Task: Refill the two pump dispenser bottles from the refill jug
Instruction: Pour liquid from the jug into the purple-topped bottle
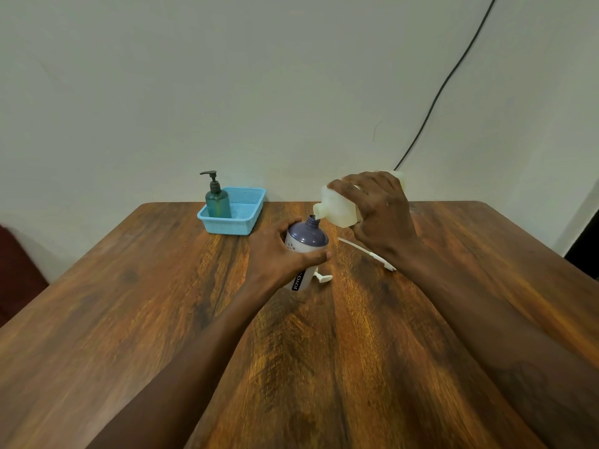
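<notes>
A wooden table [162, 303] stood against a pale wall. At mid-table the left hand [278, 254] curled round the open-necked purple bottle [306, 236]. The right hand [379, 215] grasped the tilted jug [337, 207], spout just above the neck. Filling the first bottle seemed under way. Next would likely come refitting its pump [366, 251], then the green bottle [217, 202] in the basket [246, 202].

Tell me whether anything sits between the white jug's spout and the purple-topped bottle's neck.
Nothing visible. The translucent white plastic refill jug tips its spout just above the open neck of the purple-and-white plastic bottle; the white plastic pump tube lies aside, to the right.
</notes>
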Demonstrator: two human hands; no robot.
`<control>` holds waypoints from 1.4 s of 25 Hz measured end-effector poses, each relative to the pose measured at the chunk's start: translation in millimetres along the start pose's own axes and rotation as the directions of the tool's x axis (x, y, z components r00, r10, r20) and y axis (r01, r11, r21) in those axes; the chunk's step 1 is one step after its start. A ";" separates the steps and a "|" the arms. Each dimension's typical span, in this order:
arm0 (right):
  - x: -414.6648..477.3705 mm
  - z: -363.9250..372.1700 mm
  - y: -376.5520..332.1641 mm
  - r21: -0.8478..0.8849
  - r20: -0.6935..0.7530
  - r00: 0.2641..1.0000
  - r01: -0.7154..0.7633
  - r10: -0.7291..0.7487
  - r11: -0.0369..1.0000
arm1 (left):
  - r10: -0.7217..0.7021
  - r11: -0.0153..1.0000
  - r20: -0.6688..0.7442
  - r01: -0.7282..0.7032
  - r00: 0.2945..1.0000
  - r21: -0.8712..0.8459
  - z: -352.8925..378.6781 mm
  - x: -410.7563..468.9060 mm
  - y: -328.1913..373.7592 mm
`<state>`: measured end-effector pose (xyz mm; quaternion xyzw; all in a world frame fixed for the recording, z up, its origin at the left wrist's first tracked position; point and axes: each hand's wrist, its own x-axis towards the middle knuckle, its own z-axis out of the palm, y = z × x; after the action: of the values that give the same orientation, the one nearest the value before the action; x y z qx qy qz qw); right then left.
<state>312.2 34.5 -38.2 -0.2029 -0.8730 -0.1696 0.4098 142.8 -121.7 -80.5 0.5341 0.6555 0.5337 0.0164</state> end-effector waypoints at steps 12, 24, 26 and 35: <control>1.2 -2.7 -2.4 -0.016 -0.009 1.000 0.009 -0.009 1.000 | 0.008 1.000 0.012 -0.008 1.000 -0.021 -1.3 -1.6 3.5; 3.7 -7.7 -3.5 -0.011 -0.024 1.000 0.012 -0.012 1.000 | 0.020 0.999 0.009 -0.020 1.000 -0.025 -2.0 -1.9 2.9; 4.5 -8.0 -3.1 -0.012 -0.022 1.000 0.012 -0.012 1.000 | 0.025 0.999 0.011 -0.024 1.000 -0.030 -2.0 -2.6 3.0; 6.4 -11.8 -2.4 -0.028 -0.025 1.000 0.013 -0.013 1.000 | 0.024 1.000 0.013 -0.024 1.000 -0.018 -1.9 -4.6 2.0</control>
<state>315.0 28.4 -26.3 -0.2008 -0.8667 -0.1868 0.4166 145.1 -126.6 -80.8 0.5452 0.6439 0.5364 0.0189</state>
